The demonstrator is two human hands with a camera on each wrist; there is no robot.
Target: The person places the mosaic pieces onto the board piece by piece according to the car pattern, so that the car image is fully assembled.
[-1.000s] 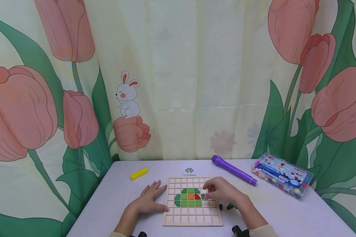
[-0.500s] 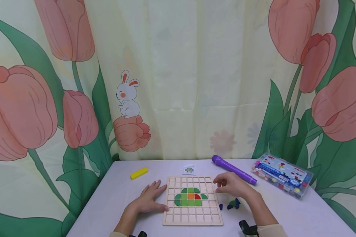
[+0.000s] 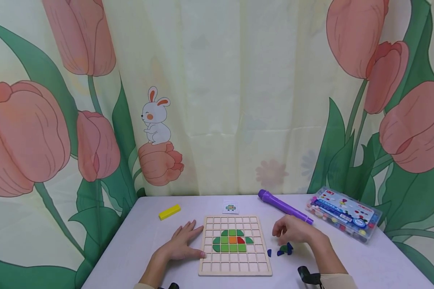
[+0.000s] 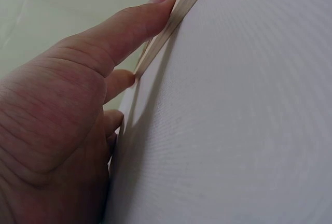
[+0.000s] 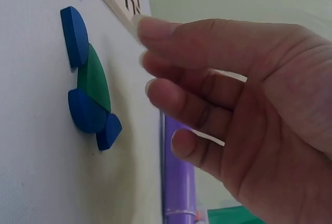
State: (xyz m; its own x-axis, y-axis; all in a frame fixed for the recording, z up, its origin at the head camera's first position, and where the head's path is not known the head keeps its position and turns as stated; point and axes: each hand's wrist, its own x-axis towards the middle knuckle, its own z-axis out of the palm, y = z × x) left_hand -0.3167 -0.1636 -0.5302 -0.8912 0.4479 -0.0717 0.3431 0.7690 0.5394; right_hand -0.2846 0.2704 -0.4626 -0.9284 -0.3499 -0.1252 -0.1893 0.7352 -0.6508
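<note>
I see the blocks (image 3: pixel 285 249) at lower right in the head view, just below the right hand (image 3: pixel 294 230), fingers loosely bent, parted. The left hand (image 3: pixel 182 243), fingers spread, touches the board (image 3: pixel 253 265).

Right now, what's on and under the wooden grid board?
Grid board: green pieces, one orange piece, one red piece on top; left hand touches its edge. Underneath is covered; can't tell.

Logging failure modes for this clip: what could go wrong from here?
Curved blue pieces touch the curved green piece; the right hand, close by, might drag several along.
The left hand touches the pale wooden grid board; a nudge could jostle the green square tiles on it.
</note>
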